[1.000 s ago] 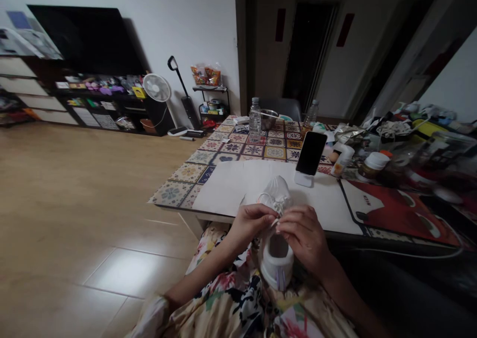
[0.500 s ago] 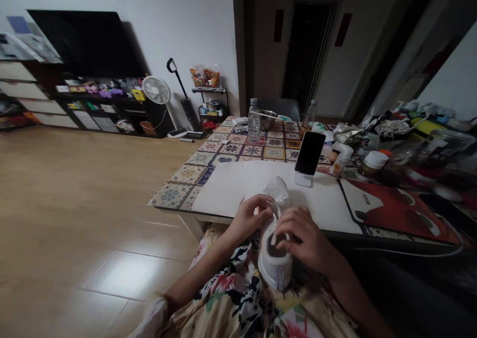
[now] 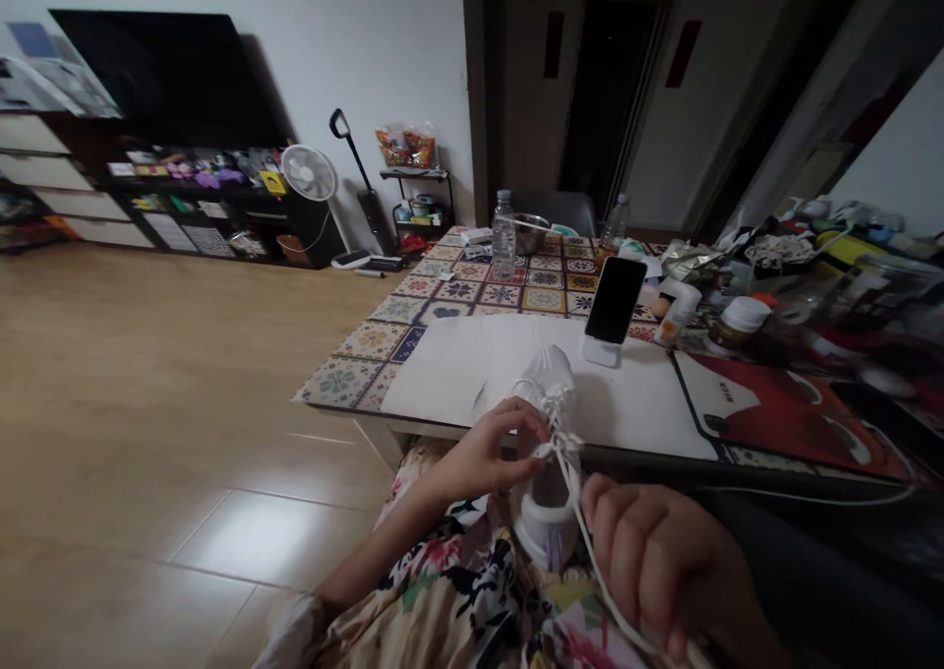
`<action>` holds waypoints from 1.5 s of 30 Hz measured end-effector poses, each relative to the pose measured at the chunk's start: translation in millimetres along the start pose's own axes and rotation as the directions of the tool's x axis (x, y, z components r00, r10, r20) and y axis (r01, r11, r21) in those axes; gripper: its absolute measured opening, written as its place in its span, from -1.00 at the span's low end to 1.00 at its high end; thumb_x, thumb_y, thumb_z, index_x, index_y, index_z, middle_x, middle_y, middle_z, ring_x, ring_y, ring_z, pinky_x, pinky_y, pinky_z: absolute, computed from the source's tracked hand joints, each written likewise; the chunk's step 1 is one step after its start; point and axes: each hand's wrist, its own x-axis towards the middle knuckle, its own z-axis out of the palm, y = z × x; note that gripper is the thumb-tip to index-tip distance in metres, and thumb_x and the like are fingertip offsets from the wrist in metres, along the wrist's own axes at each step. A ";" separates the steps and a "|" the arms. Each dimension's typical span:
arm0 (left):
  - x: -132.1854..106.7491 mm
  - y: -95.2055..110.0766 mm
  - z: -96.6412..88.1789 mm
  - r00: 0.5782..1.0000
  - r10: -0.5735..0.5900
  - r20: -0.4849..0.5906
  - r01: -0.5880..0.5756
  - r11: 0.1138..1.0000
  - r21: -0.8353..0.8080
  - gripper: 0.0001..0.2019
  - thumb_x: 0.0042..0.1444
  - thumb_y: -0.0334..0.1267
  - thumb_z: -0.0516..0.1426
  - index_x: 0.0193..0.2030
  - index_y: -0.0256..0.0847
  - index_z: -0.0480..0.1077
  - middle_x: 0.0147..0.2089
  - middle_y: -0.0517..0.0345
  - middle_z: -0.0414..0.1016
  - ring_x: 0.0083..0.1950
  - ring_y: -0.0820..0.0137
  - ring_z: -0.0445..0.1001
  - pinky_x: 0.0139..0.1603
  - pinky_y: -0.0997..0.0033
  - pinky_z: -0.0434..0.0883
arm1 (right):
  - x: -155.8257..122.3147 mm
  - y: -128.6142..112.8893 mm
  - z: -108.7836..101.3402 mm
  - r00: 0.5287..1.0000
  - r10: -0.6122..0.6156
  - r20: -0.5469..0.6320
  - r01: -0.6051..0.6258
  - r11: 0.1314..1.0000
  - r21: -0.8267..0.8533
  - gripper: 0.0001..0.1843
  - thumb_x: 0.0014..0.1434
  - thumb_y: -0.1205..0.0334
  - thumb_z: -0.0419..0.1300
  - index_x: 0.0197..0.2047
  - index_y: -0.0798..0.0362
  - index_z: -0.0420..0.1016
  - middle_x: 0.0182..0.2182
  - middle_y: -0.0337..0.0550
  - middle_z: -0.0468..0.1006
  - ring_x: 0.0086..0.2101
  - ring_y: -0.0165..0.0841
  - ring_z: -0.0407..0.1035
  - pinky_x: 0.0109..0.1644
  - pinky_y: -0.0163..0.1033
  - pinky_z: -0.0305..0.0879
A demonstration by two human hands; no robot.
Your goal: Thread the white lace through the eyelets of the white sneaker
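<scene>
A white sneaker (image 3: 547,526) stands across my lap, heel towards me, its toe at the table's edge. My left hand (image 3: 505,451) is closed at its left side by the tongue, thumb and fingers gripping the upper near the laces; the exact hold is partly hidden. A white shoelace (image 3: 599,576) runs from the eyelets down towards me along the right side of the opening. My right hand (image 3: 660,551) is closed round this lace, to the right of the heel, with the lace end passing out below.
White paper (image 3: 442,359) covers part of the patterned tabletop (image 3: 346,379). A phone on a stand (image 3: 617,305) faces me beyond the shoe. Bottles, jars and a red mat (image 3: 796,408) crowd the right side. A plastic bottle (image 3: 503,236) stands farther back.
My right hand has moved from the shoe's opening down and right, drawing a length of lace out with it. My left hand has stayed by the tongue, shifting slightly.
</scene>
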 end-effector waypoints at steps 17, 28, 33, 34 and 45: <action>0.8 0.6 0.7 0.995 0.036 0.092 -0.021 0.986 -0.163 -0.60 0.14 0.10 0.18 -0.39 -0.26 0.47 -0.09 -0.03 0.37 0.01 0.23 0.39 0.13 0.24 0.30 | 7.4 32.7 -11.6 0.944 0.274 -0.186 -0.330 0.739 -0.587 -0.94 0.32 0.31 0.13 -0.21 0.00 0.43 -0.18 -0.12 0.43 -0.16 -0.31 0.40 -0.07 -0.24 0.40; -10.1 2.5 -4.7 0.999 0.011 -0.033 -0.026 0.869 -0.494 -0.49 0.00 0.18 0.26 -0.60 -0.27 0.36 -0.24 0.05 0.33 -0.18 0.32 0.35 -0.13 0.32 0.33 | -3.1 36.9 -20.8 0.940 0.232 -0.252 -0.306 0.897 -0.317 -0.63 0.36 -0.07 0.02 -0.34 0.00 0.39 -0.24 -0.10 0.39 -0.21 -0.28 0.37 -0.11 -0.17 0.37; -16.2 8.4 -7.4 0.945 0.007 -0.328 -0.244 0.685 -0.687 -0.32 -0.17 0.14 0.36 -0.77 -0.29 0.03 -0.52 0.20 0.14 -0.46 0.46 0.25 -0.43 0.43 0.29 | 0.8 27.6 -22.9 0.800 0.073 -0.596 -0.087 0.996 0.004 -0.54 0.27 -0.15 0.10 -0.51 -0.04 0.17 -0.62 -0.31 0.15 -0.56 -0.35 0.20 -0.46 -0.23 0.27; -16.9 9.7 -8.8 0.930 0.030 -0.365 -0.291 0.666 -0.687 -0.30 -0.19 0.11 0.37 -0.78 -0.29 0.00 -0.56 0.22 0.10 -0.50 0.47 0.23 -0.47 0.45 0.27 | 1.7 25.8 -23.2 0.739 0.060 -0.671 -0.049 0.998 0.035 -0.54 0.27 -0.14 0.10 -0.52 -0.04 0.14 -0.65 -0.35 0.07 -0.61 -0.37 0.13 -0.52 -0.26 0.21; -17.5 29.7 6.4 0.982 -0.187 -0.001 0.153 0.804 -0.574 -0.63 -0.10 -0.18 0.42 -0.12 -0.21 0.57 -0.45 0.17 0.52 -0.46 0.48 0.44 -0.41 0.51 0.41 | 4.6 34.4 12.3 0.901 -0.054 -0.430 -0.239 0.765 -0.597 -0.88 0.31 0.26 0.16 -0.21 -0.04 0.55 -0.42 -0.18 0.62 -0.40 -0.33 0.50 -0.30 -0.24 0.43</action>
